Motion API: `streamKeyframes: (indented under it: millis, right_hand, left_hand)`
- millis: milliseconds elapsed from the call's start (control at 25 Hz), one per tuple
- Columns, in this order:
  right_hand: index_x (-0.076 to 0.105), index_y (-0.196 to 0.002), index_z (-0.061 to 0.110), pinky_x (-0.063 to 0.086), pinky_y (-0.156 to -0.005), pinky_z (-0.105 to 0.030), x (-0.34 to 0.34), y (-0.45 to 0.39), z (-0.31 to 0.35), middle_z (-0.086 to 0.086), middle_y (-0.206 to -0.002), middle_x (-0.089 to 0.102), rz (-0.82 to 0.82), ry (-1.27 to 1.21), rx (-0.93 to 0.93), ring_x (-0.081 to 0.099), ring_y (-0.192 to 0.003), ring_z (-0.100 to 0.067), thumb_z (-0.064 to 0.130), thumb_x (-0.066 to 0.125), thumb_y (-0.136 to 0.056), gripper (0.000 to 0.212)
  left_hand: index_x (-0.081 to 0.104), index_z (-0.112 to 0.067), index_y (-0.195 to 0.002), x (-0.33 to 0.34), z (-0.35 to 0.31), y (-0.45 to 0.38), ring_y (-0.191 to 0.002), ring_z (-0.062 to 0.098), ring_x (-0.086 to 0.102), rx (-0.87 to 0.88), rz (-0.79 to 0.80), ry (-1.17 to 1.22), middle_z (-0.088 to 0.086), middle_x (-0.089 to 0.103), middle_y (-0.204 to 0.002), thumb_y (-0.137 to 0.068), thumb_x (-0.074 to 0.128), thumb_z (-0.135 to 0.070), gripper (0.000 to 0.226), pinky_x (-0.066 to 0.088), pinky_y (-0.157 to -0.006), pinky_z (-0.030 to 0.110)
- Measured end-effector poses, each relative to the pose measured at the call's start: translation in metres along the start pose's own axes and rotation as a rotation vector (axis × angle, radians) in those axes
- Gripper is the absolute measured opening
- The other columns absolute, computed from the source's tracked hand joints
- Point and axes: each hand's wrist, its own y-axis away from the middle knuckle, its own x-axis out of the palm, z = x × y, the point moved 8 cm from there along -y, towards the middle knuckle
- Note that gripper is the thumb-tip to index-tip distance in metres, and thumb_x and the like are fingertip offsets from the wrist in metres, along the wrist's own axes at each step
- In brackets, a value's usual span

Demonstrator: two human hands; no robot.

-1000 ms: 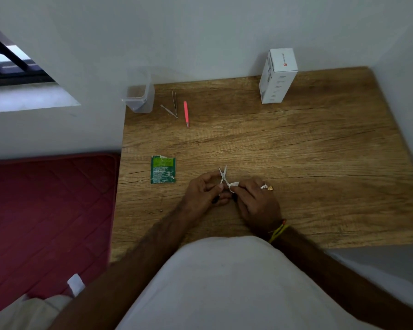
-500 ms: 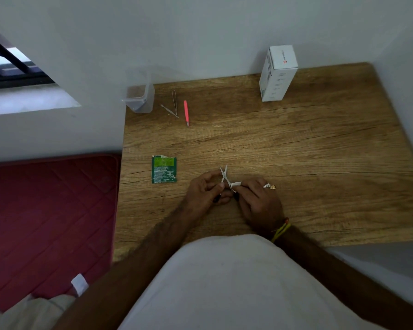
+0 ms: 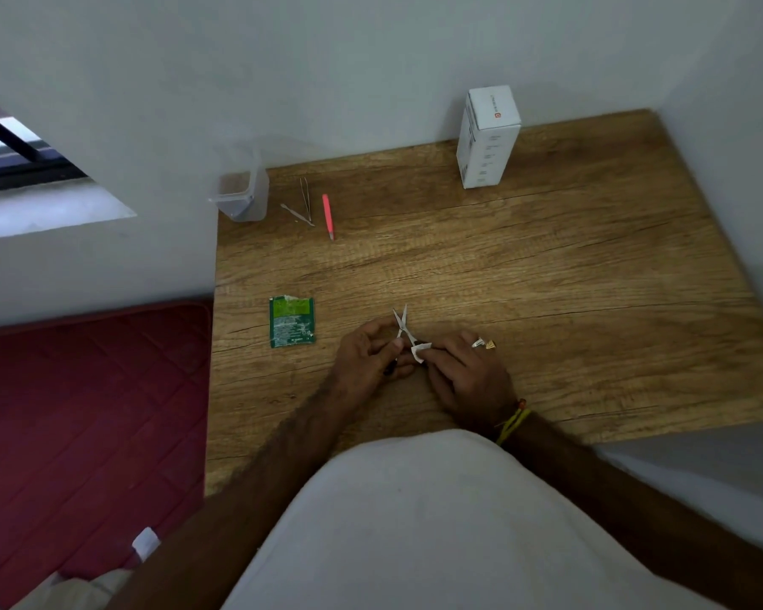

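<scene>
Holding a small pair of scissors (image 3: 401,325), the left hand (image 3: 366,354) has its fingers (image 3: 390,345) curled close around the dark handle part, which is mostly hidden under them, while the two thin blades stand apart in a narrow cross and point away from the person. The right hand (image 3: 463,372) is just beside it, and its fingers (image 3: 441,352) pinch a small white wipe (image 3: 420,352) that touches the scissors near the place where the blades meet. Both hands are low over the near part of the wooden desk (image 3: 547,301), almost touching each other. Two rings (image 3: 483,344) sit on the right hand, and a yellow thread (image 3: 514,422) is around its wrist. To the left of the left fingers, near but apart, a green sachet (image 3: 291,322) lies flat on the desk (its top edge looks torn open). Well beyond the fingers, toward the wall, lie metal tweezers (image 3: 305,200), a thin metal tool (image 3: 296,214) touching their tip, and a pink tool (image 3: 328,215) just to the right of them. A clear plastic container (image 3: 241,191) stands at the far left corner of the desk, and a white box (image 3: 487,138) stands upright far beyond the right fingers, against the wall. A red mattress (image 3: 84,411) lies lower, to the left of the desk.
</scene>
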Motion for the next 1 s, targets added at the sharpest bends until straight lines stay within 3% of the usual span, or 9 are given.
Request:
streamKeyframes:
  millis: [1000]
  right_hand:
    - [0.072, -0.101, 0.004, 0.052, -0.067, -0.042, -0.004, 0.02, -0.002, -0.012, -0.099, 0.069, 0.075, -0.027, -0.055, 0.063, -0.083, -0.029, 0.016, 0.057, -0.093, 0.021]
  left_hand:
    - [0.049, -0.003, -0.14, 0.004, -0.01, 0.01, -0.083, 0.019, 0.076, 0.033, -0.016, -0.045, 0.013, 0.074, -0.106, -0.099, 0.053, 0.003, 0.042, 0.062, -0.075, 0.03]
